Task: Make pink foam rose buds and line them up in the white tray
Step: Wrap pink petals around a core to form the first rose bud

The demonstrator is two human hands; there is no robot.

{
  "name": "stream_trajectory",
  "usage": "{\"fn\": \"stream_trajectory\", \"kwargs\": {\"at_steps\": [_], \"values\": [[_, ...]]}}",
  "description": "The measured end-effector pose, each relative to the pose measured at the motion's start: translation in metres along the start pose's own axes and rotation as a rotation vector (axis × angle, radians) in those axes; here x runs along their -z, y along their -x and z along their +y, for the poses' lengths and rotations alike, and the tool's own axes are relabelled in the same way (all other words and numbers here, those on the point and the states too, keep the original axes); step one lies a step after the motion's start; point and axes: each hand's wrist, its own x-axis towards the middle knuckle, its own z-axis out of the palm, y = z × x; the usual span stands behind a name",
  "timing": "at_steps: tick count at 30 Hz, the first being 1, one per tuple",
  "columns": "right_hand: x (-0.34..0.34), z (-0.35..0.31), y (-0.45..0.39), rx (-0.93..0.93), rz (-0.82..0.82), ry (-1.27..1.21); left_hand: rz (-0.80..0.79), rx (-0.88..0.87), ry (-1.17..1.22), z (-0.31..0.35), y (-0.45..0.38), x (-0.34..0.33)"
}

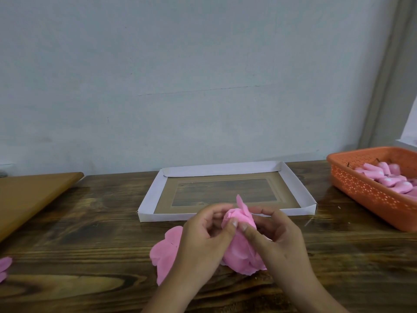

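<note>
Petals (165,251) of pink foam lie flat on the wooden table (90,222). Left hand (203,240) and right hand (277,240) both pinch the rose bud (239,224), held just before the white tray (225,169). Orange basket (365,190) at right holds pink pieces.

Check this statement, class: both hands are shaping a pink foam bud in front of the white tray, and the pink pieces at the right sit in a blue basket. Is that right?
One detail is wrong: the basket at the right is orange, not blue, as the head view shows. The rest holds: the left hand and right hand shape a pink foam bud in front of the white tray, and pink pieces lie in that basket.
</note>
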Motion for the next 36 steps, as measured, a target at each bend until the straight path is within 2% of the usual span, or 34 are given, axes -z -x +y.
{"fn": "stream_trajectory", "kwargs": {"at_steps": [6, 10, 16, 23, 31, 36], "values": [[0.001, 0.004, 0.002, 0.078, -0.026, 0.096, -0.004, -0.013, 0.019, 0.0, 0.001, 0.001], [0.0, 0.003, 0.004, 0.111, -0.044, 0.155, -0.056, -0.107, -0.124, 0.004, 0.003, 0.004], [0.001, 0.0, 0.005, 0.18, -0.098, 0.239, -0.068, -0.136, -0.256, 0.005, 0.003, 0.006], [0.003, 0.005, 0.004, 0.142, -0.073, 0.184, 0.0, -0.103, -0.236, 0.006, 0.002, 0.006], [0.003, 0.003, 0.001, 0.092, -0.022, 0.143, 0.063, -0.228, -0.31, 0.008, 0.003, 0.005], [0.003, -0.005, 0.001, 0.063, -0.055, 0.044, 0.126, -0.247, -0.256, 0.006, 0.002, 0.005]]}}
